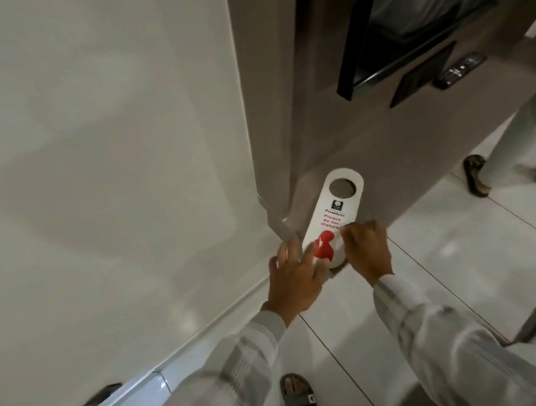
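Note:
A white "Please do not disturb" door hanger [331,209] with red lettering and a round hole at its top lies against the brown door [390,151]. My right hand [368,250] pinches the hanger's lower right edge with curled fingers. My left hand [296,278] is at the hanger's lower left, its fingers reaching over the metal door lever [279,221] and the card's edge. The bottom of the hanger is hidden behind my hands.
A white wall [98,157] fills the left. The door carries a dark framed panel [383,31] and a small black device [461,70]. Another person's legs and sandals [476,175] stand at the right on the pale tiled floor [440,264]. My sandalled foot [299,398] is below.

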`<state>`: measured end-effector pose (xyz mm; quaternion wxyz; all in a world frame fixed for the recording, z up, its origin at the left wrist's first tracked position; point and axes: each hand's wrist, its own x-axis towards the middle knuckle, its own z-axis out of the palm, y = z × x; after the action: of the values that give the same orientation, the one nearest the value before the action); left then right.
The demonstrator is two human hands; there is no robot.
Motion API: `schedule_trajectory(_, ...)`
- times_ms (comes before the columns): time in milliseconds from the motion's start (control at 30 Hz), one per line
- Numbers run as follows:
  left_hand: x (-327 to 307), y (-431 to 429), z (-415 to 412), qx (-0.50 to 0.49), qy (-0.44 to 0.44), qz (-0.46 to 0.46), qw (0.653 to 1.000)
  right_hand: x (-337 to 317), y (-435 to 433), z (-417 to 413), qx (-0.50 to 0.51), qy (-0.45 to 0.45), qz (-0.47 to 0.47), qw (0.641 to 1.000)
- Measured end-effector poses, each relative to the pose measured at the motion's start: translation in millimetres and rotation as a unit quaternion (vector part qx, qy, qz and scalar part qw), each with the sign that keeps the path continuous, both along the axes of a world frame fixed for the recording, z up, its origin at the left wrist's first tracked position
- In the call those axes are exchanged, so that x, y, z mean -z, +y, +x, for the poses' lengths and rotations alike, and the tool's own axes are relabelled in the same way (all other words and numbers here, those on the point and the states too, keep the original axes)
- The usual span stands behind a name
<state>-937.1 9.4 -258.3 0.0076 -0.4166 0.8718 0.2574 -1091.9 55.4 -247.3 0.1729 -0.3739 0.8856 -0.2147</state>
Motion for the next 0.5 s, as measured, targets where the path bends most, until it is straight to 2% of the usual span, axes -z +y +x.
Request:
schedule_trajectory(67,8,-5,-2,0.029,-0.064,0.001,0.997,3,1,0,-0.048,0.093,0.084,0.991)
schedule_trajectory(133,11,-5,7,0.041,-0.077,0.001,0.996,7,5,4,-0.059,0.129,0.104,0.984)
schedule_trajectory(333,2,4,91,-0.002,-0.013,-0.065,0.998,8,5,56,-0.101,0.134,0.024,0.985)
schedule_trajectory(500,-22,19,223,-0.121,0.04,-0.162,0.979,-3,-22,185,-0.258,0.096,-0.017,0.961)
